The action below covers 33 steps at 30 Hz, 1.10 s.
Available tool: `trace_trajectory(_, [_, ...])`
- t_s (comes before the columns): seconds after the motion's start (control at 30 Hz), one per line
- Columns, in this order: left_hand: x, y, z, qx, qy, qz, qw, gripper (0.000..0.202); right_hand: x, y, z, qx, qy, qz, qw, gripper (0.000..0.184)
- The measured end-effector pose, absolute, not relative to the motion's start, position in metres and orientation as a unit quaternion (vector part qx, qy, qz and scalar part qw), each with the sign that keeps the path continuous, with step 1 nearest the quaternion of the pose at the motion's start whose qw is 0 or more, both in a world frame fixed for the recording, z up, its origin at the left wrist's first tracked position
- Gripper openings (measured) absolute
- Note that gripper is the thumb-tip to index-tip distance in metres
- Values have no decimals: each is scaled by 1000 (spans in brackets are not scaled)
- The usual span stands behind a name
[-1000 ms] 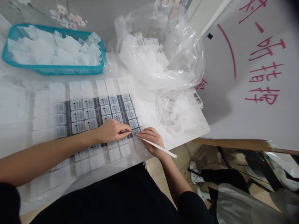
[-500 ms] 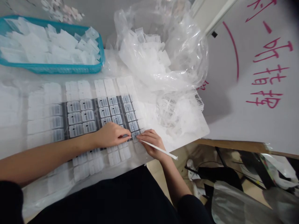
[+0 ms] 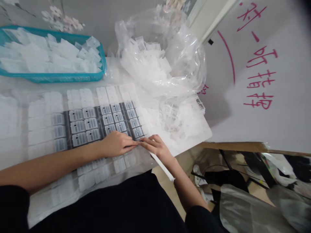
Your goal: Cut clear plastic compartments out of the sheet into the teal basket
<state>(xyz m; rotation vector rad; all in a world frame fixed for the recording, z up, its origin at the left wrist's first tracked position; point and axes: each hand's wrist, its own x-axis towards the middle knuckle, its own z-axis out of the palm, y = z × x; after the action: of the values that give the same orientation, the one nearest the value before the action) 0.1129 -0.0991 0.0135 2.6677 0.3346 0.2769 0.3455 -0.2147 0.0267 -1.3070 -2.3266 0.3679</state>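
Rows of small clear plastic cases lie on the table, several over dark strips. My left hand reaches across them from the left, its fingers pressed together and its fingertips down at the near end of the rightmost column. What those fingertips pinch, if anything, is hidden. My right hand meets them there from the right, fingers bent, with a narrow white strip held in it. The strip slants down past the wrist, over the table's near edge. Just beyond the fingertips is a clear case of that column.
A teal basket full of translucent plastic pieces stands at the back left. Beside it sits an open clear bag of similar pieces. Tangled clear scraps lie to the right. A whiteboard with red writing borders the table's right side.
My left fingertips have come forward to meet my right fingertips. The white strip has swung to a steeper slant. The whole view has shifted slightly.
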Motion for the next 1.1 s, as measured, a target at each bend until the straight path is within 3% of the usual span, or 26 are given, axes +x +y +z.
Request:
trace_trajectory(0.17, [116,-108,18,961,169,58,209,30,340,-211,9,-484,-796,166,324,39])
trace_trajectory(0.33, [115,-110,18,964,167,71,197,29,339,-193,24,-559,-655,196,469,28])
trace_trajectory(0.63, [109,-103,11,946,222,171,161,32,336,-171,17,-564,-617,355,418,19])
trace_trajectory(1.1, [108,-95,17,940,238,95,226,37,336,-167,25,-543,-660,337,395,18])
